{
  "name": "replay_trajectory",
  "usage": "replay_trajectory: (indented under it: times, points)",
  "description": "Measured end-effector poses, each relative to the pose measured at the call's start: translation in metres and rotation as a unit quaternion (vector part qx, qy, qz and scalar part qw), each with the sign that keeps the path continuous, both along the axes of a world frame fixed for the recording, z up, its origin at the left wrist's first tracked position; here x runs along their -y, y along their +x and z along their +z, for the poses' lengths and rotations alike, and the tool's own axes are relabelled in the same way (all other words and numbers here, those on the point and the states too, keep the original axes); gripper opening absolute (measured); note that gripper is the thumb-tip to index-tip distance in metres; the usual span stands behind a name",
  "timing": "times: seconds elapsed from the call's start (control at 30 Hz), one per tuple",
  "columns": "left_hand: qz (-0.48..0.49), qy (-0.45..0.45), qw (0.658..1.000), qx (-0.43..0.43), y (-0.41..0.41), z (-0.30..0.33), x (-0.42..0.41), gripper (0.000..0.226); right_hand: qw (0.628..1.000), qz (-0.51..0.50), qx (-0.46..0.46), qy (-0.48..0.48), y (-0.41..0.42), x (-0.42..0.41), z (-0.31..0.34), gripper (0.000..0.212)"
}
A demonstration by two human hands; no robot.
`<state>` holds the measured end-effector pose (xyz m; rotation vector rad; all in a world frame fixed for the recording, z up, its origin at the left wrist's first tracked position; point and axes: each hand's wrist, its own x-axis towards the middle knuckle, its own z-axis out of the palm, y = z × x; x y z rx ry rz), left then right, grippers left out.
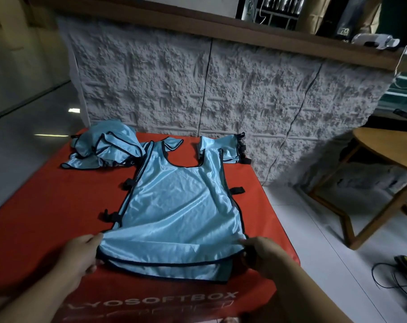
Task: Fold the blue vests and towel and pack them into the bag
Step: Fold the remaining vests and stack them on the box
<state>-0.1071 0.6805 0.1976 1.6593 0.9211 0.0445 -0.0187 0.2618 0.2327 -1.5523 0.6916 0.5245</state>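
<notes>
1. Folding barely begun: pale blue satin vest with black trim [181, 206] lay spread flat on red fabric surface with white lettering [46, 217], hem nearest the person, shoulder straps farthest.
2. Left hand [81, 255] pinched the vest's near-left hem corner; right hand [263, 255] pinched the near-right corner, hem lifted slightly off the red surface.
3. Crumpled heap of further pale blue vests [104, 148] sat beyond the spread vest's left shoulder, touching it, unfolded.
4. No towel or bag seen, unless the red surface itself was the bag; could not tell.
5. Judged remaining: nearly everything, meaning every fold and all packing.
6. Bare red surface left of the spread vest; its right edge close to the vest's right side, so little room there. Rough grey textured wall panel [221, 89] stood just behind the straps.
</notes>
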Motion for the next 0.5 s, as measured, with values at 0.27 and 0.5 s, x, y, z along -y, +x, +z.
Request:
replay_trajectory:
  times: [0.27, 0.5]
  points:
    - [0.09, -0.183, 0.977, 0.061, 0.004, 0.02, 0.003, 0.018, 0.982, 0.125, -0.087, -0.109, -0.022, -0.028, -0.029, 0.014]
    - [0.14, -0.385, 0.9, 0.149, 0.004, 0.049, 0.002, 0.02, 0.992, 0.1, -0.071, 0.017, -0.027, -0.051, -0.029, 0.028]
